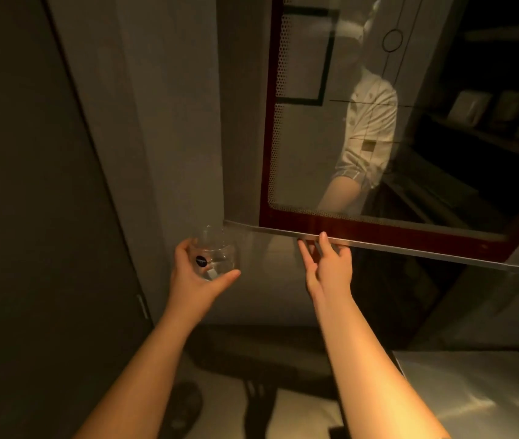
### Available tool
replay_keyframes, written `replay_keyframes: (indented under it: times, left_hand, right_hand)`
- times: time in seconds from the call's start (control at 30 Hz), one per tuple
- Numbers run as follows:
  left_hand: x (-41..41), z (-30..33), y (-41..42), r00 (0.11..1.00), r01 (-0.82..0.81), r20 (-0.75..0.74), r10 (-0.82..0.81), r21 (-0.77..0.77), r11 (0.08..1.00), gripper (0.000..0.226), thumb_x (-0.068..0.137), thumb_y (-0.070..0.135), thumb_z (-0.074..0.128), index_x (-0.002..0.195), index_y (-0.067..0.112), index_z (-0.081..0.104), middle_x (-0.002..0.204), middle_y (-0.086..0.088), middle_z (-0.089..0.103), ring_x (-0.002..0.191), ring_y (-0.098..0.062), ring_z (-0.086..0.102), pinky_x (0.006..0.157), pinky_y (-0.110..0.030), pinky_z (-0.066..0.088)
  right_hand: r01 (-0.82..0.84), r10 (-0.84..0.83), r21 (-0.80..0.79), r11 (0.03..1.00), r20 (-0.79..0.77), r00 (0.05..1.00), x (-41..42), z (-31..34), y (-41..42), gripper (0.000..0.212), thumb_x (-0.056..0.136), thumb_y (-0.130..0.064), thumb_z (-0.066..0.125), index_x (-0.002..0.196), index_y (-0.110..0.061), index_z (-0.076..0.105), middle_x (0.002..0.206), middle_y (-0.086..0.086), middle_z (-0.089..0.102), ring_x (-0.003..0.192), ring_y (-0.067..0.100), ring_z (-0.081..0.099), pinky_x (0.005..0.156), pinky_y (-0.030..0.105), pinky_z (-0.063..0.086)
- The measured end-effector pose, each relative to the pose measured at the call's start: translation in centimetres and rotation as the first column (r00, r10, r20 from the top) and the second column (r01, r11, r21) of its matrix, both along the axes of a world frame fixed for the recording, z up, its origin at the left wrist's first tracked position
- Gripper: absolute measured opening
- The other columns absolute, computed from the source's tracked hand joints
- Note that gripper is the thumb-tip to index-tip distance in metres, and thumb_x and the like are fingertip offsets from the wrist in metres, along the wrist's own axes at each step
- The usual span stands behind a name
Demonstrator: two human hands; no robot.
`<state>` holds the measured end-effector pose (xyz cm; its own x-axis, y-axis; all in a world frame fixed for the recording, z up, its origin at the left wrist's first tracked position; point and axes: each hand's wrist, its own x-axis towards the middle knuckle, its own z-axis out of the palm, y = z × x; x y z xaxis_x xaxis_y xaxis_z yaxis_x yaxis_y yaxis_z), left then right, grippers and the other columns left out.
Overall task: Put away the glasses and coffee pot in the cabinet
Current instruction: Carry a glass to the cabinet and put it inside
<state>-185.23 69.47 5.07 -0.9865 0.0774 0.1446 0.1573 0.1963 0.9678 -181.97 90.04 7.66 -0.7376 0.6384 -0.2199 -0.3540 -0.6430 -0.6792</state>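
My left hand [196,278] grips a clear drinking glass [215,253] with a small black round label, held up at chest height left of the cabinet. My right hand [328,261] reaches up with nearly straight fingers that touch the metal strip under the bottom edge of the cabinet door [378,231]. The door has a dark red frame and a glass pane that mirrors a person in a pale shirt. No coffee pot is in view.
A grey wall panel [172,122] stands left of the cabinet, and a dark door [30,185] is at far left. Dim shelves with pale boxes [473,109] show at upper right. A shiny metal counter [479,394] lies at lower right. Dark shoes [185,403] are on the floor.
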Motion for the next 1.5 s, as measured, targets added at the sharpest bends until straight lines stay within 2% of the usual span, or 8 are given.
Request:
replay_keyframes:
  times: [0.1, 0.27, 0.53, 0.83, 1.03, 1.2, 1.37, 1.5]
  left_hand:
    - [4.3, -0.1, -1.7, 0.995, -0.096, -0.010, 0.096, -0.018, 0.995, 0.097, 0.062, 0.022, 0.089, 0.140, 0.025, 0.031, 0.138, 0.002, 0.047, 0.120, -0.016, 0.049, 0.101, -0.030, 0.040]
    - [12.2, -1.2, -4.0, 0.975, -0.220, 0.022, 0.220, -0.013, 0.975, 0.097, 0.059, 0.025, 0.091, 0.137, 0.030, 0.033, 0.137, 0.000, 0.049, 0.122, -0.019, 0.052, 0.104, -0.040, 0.044]
    - [21.5, -0.2, -5.7, 0.957, -0.288, 0.005, 0.289, -0.023, 0.957, 0.096, 0.062, 0.014, 0.089, 0.139, 0.023, 0.033, 0.131, 0.006, 0.047, 0.113, -0.012, 0.052, 0.094, -0.025, 0.042]
    - [24.0, 2.2, -5.8, 0.957, -0.289, -0.013, 0.288, -0.041, 0.957, 0.094, 0.065, 0.011, 0.087, 0.140, 0.019, 0.032, 0.124, 0.009, 0.042, 0.106, -0.007, 0.047, 0.091, -0.020, 0.038]
    - [24.5, 1.9, -5.7, 0.963, -0.269, -0.026, 0.268, -0.063, 0.961, 0.097, 0.063, 0.016, 0.089, 0.140, 0.021, 0.031, 0.134, 0.002, 0.045, 0.110, -0.010, 0.051, 0.093, -0.023, 0.041]
    - [24.8, 1.9, -5.2, 0.969, -0.248, -0.026, 0.246, -0.077, 0.966, 0.098, 0.063, 0.018, 0.089, 0.141, 0.021, 0.030, 0.135, 0.002, 0.046, 0.110, -0.010, 0.051, 0.095, -0.024, 0.042]
    - [25.3, 2.1, -4.6, 0.967, -0.253, -0.041, 0.250, -0.088, 0.963, 0.095, 0.064, 0.016, 0.088, 0.140, 0.020, 0.031, 0.132, 0.003, 0.047, 0.105, -0.006, 0.050, 0.083, -0.011, 0.037]
    - [25.6, 2.2, -4.3, 0.967, -0.255, -0.034, 0.253, -0.079, 0.964, 0.097, 0.064, 0.016, 0.088, 0.142, 0.020, 0.030, 0.138, -0.001, 0.046, 0.107, -0.007, 0.049, 0.089, -0.018, 0.039]
  right_hand:
    - [-0.039, 0.039, 0.000, 0.999, 0.010, 0.999, 2.1, 0.1, -0.8, 0.009, 0.094, -0.008, 0.057, 0.099, -0.015, 0.055, 0.110, 0.010, 0.059, 0.110, 0.026, 0.060, 0.093, 0.046, 0.053]
    - [-0.111, 0.108, 0.034, 0.993, 0.076, 0.991, 6.4, 0.3, -1.4, 0.009, 0.095, -0.010, 0.055, 0.104, -0.012, 0.053, 0.109, 0.009, 0.059, 0.115, 0.028, 0.059, 0.091, 0.045, 0.054]
    - [-0.191, 0.167, 0.110, 0.975, 0.203, 0.965, 11.7, 1.0, -1.7, 0.024, 0.095, -0.013, 0.055, 0.119, -0.012, 0.053, 0.118, 0.010, 0.060, 0.102, 0.022, 0.065, 0.086, 0.042, 0.057]
    - [-0.216, 0.177, 0.135, 0.967, 0.252, 0.951, 14.5, 1.3, -1.6, 0.023, 0.094, -0.014, 0.057, 0.117, -0.014, 0.055, 0.122, 0.017, 0.057, 0.114, 0.031, 0.060, 0.087, 0.043, 0.056]
    - [-0.243, 0.223, 0.082, 0.967, 0.199, 0.954, 15.8, 1.0, -1.4, 0.036, 0.092, -0.016, 0.060, 0.126, -0.017, 0.052, 0.120, 0.011, 0.060, 0.105, 0.025, 0.065, 0.086, 0.043, 0.056]
    - [-0.278, 0.278, -0.012, 0.961, 0.079, 0.957, 16.7, 0.6, -1.3, 0.042, 0.092, -0.021, 0.060, 0.132, -0.015, 0.049, 0.123, 0.009, 0.061, 0.113, 0.026, 0.061, 0.093, 0.046, 0.053]
    - [-0.301, 0.301, -0.058, 0.952, 0.004, 0.954, 17.1, 0.4, -1.2, 0.038, 0.094, -0.022, 0.055, 0.131, -0.013, 0.049, 0.119, 0.010, 0.062, 0.116, 0.028, 0.060, 0.099, 0.045, 0.048]
    - [-0.319, 0.316, -0.117, 0.940, -0.042, 0.948, 17.6, 0.0, -1.3, 0.039, 0.096, -0.024, 0.053, 0.133, -0.014, 0.047, 0.132, 0.012, 0.053, 0.125, 0.032, 0.052, 0.102, 0.047, 0.046]
